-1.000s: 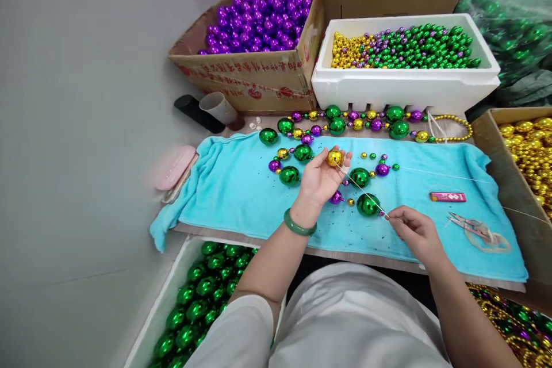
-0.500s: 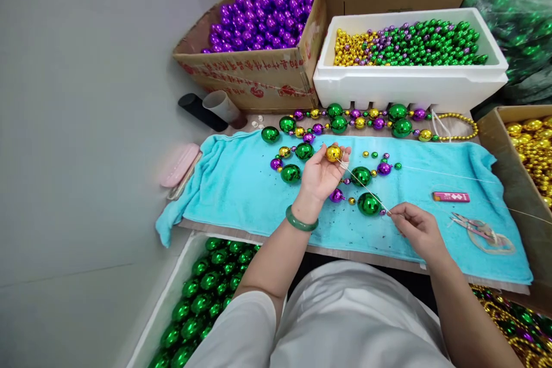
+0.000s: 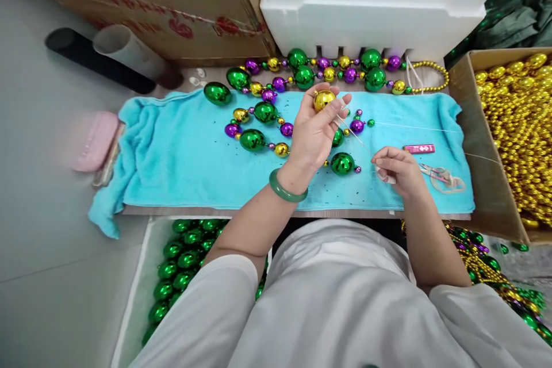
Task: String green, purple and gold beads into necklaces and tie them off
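Our left grip is closed around the gold ball, thumb laid over it and fingers cupped behind, probably so that it can't roll or spin. Our right grip pinches the thread, which slants between the two hands and looks fairly straight; holding them apart like this seems meant to take up slack. We hold the ball over the middle of the table, nearer the far edge than the near one.

Just beyond and under our left wrist lie the linked beads, partly hidden by the hand; a big green ball sits at their near end. All of this rests on the towel, whose nap likely keeps round things from wandering off. Toward the table's right edge lie the scissors and a pink bar, close to our right hand and, we judge, placed there for easy reach.

Along the far edge a strand is stretched lengthwise, maybe as a pattern to compare with. Behind it stands the foam box of small beads; past the right edge, a carton of gold ones, perhaps sorted by colour.
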{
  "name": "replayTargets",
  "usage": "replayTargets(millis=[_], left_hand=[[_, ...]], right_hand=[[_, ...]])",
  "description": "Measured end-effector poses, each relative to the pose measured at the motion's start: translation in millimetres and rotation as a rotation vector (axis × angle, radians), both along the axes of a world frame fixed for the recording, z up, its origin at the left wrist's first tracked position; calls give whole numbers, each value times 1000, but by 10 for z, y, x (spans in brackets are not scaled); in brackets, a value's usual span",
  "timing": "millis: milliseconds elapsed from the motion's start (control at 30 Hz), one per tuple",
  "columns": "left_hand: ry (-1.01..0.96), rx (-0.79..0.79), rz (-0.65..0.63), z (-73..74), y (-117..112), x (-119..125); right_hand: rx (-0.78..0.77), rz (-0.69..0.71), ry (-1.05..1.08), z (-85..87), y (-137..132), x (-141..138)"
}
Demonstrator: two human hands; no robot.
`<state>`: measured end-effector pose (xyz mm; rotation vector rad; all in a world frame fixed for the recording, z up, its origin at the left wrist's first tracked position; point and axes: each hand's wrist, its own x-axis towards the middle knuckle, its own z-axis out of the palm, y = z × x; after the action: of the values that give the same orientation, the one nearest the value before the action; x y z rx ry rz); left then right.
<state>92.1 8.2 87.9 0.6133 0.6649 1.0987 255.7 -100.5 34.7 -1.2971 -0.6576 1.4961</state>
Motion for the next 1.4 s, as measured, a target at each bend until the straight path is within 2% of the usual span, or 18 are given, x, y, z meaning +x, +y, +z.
replayTargets(millis=[233, 400, 600, 767, 1033, 1267, 1400], left_hand=[[-12, 73, 81, 44, -19, 107], [-52, 70, 24, 18, 25, 83], [-132, 38, -16, 20, 11, 65], [-218, -76, -89, 14, -1, 45], [-53, -51, 16, -97, 26, -33], [22, -95, -34, -163, 64, -148], [36, -31, -72, -178, 92, -215]], right_hand=[[54, -44, -80, -46, -62, -119], [45, -8, -24, -91, -21, -218], [21, -29, -13, -95, -29, -245], [-5, -10, 27, -126, -61, -257], [38, -50, -187, -41, -105, -248], [121, -44, -349, -148, -143, -211], [159, -37, -403, -137, -159, -172]])
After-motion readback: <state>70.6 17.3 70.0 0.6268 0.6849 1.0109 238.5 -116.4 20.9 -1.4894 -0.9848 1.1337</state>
